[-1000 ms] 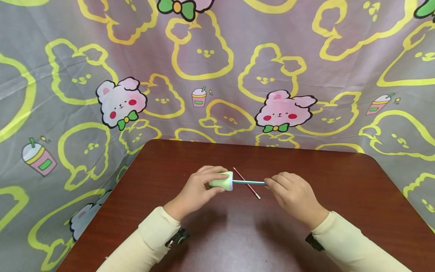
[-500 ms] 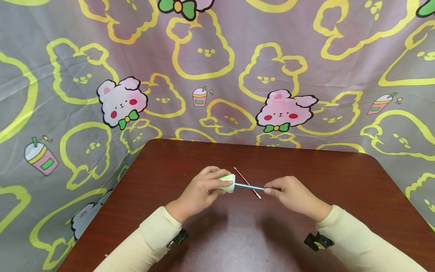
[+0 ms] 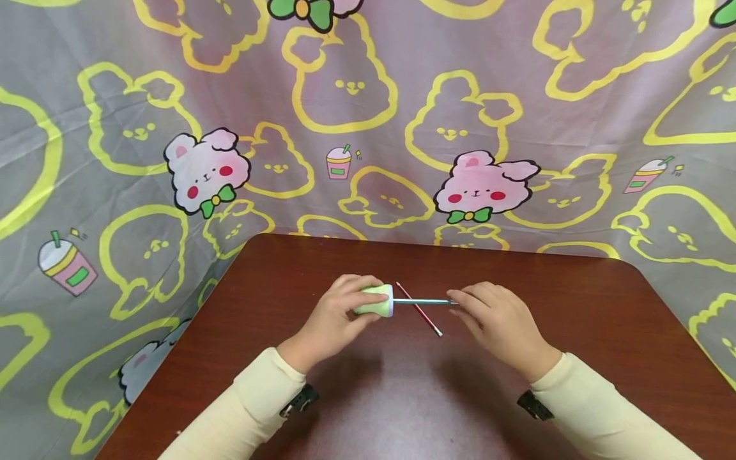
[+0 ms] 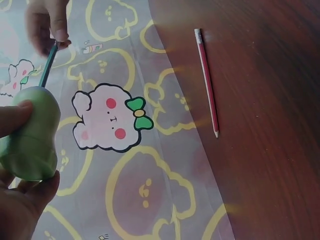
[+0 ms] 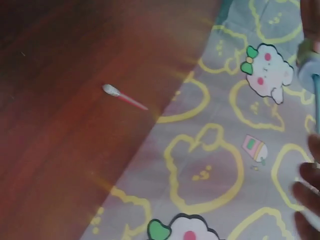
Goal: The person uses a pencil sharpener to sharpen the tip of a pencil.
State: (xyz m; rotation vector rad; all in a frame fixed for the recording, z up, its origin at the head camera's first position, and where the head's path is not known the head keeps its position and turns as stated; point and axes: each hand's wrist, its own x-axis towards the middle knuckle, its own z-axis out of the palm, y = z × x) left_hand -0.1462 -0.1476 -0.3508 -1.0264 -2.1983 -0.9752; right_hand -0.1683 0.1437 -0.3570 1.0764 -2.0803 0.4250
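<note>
My left hand (image 3: pixel 329 319) grips a light green, waisted pencil sharpener (image 3: pixel 375 303) with a white end facing right. A teal pencil (image 3: pixel 422 301) runs out of that white end, nearly level above the table. At its far end are the fingertips of my right hand (image 3: pixel 505 324), with the thumb just below. In the left wrist view the sharpener (image 4: pixel 31 135) shows its rounded base, thumb across its side and fingers underneath. The right wrist view catches only part of the teal pencil (image 5: pixel 317 102), beside blurred fingers at the right edge. The pencil's tip is hidden inside the sharpener.
A red-and-white striped pencil (image 3: pixel 425 317) lies slantwise on the dark brown table (image 3: pixel 322 268), behind and below the held pencil. Patterned cloth (image 3: pixel 379 83) hangs at the back and sides of the table.
My right hand has rolled over and back at the pencil's end, its fingers shifting their hold. The sharpener and teal pencil dipped slightly, then rose level again. The striped pencil has stayed put.
</note>
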